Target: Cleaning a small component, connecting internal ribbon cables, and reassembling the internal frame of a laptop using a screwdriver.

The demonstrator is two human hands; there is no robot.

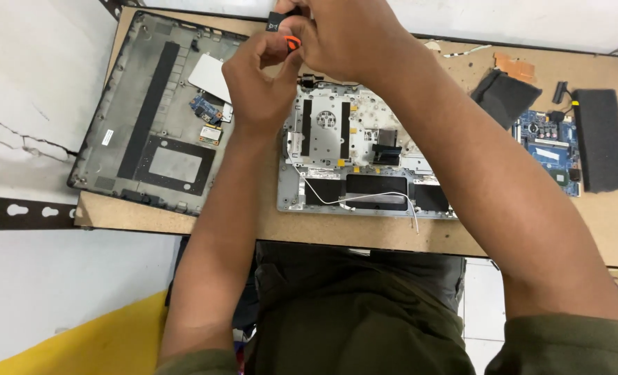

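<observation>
While both hands met above the far edge of the workbench (364, 239), the left hand (257, 87) and the right hand (343, 38) closed together on a small black tool with an orange tip (291, 42). The left thumb and forefinger pinched its orange end from below; the right fingers were curled tight over its black upper part, though the frame cut off most of that part, so what it was could only be guessed, perhaps a small screwdriver or a bit holder. It lay between the two hands, its long axis seeming to run from the orange end up and away toward the far edge. The left fingertips sat at the lower end, the right hand covered the upper, and neither hand was clearly nearer.

Directly below the hands lay an opened silver laptop chassis (354, 149), with a thin white cable (364, 198) trailing across its near side. At the left end of the bench rested the dark grey bottom cover (142, 118), inner face up. Toward the right end lay a blue circuit board (548, 139), a black foam pad (600, 139) beside it, and a dark cloth piece (503, 94) nearer the far edge.
</observation>
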